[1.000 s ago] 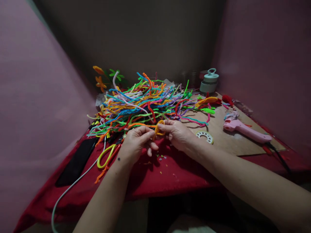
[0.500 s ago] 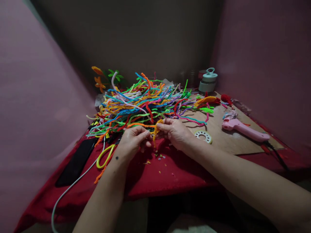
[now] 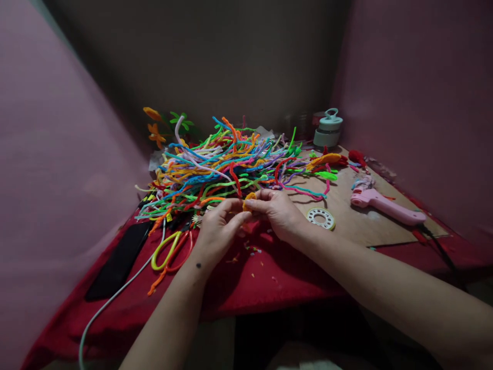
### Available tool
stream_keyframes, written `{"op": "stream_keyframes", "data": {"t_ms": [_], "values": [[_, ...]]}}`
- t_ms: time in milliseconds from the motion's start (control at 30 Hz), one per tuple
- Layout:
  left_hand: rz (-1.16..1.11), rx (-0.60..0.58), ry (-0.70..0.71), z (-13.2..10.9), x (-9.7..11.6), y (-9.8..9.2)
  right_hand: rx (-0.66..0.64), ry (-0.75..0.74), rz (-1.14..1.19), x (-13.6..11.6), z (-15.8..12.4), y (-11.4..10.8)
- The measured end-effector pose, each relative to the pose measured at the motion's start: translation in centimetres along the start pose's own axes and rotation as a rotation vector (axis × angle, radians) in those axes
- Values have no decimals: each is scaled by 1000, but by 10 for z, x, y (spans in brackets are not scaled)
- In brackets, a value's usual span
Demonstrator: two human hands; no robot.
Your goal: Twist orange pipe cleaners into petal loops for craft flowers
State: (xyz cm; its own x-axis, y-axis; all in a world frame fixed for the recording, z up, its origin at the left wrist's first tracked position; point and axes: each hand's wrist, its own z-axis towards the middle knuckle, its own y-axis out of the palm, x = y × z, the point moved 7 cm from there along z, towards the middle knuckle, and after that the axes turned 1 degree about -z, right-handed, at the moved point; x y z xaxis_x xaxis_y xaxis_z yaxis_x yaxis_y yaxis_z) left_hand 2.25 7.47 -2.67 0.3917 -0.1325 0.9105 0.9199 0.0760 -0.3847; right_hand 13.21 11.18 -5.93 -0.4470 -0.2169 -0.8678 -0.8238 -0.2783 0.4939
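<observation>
Orange fuzzy strand (image 3: 250,197), pinched in right hand (image 3: 278,210), left hand (image 3: 220,225) beside

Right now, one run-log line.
right hand: pinching yellow-orange pipe cleaner | left hand: beside it, contact unclear | beyond hands: multicolored pipe-cleaner pile | pink corded tool: on brown board

Dim corner setup. Left wall (image 3: 69,164) is pink, the brighter of the two sides. Right wall (image 3: 419,97) is a darker, duller pink. Can't tell if they're solid or sheeting. Back wall (image 3: 215,61) is plain grey-brown, mostly in shadow, darkest toward its upper corners. Table sits between the walls; red tablecloth (image 3: 277,285) on it hangs over the front edge and creases at the near-left corner. Space below the table is near black, with a dull grey-green patch (image 3: 217,341); floor or not, unclear.
</observation>
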Motion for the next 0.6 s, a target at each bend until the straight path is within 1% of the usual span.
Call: {"op": "stream_keyframes", "data": {"t_ms": [100,167,267,367,600], "values": [[7,-63,-11,-1,-1,3,-57,-35,-28,-3,0,3],[-14,-101,-45,-1,-2,4,-78,-73,-51,-7,0,4],[-23,-118,-88,-1,-4,3,-30,-90,-56,-10,0,2],[-18,-103,-68,0,-1,3,26,-70,-33,-9,-1,-1],[21,-140,-48,1,-2,6,48,10,86,-1,1,-4]]}}
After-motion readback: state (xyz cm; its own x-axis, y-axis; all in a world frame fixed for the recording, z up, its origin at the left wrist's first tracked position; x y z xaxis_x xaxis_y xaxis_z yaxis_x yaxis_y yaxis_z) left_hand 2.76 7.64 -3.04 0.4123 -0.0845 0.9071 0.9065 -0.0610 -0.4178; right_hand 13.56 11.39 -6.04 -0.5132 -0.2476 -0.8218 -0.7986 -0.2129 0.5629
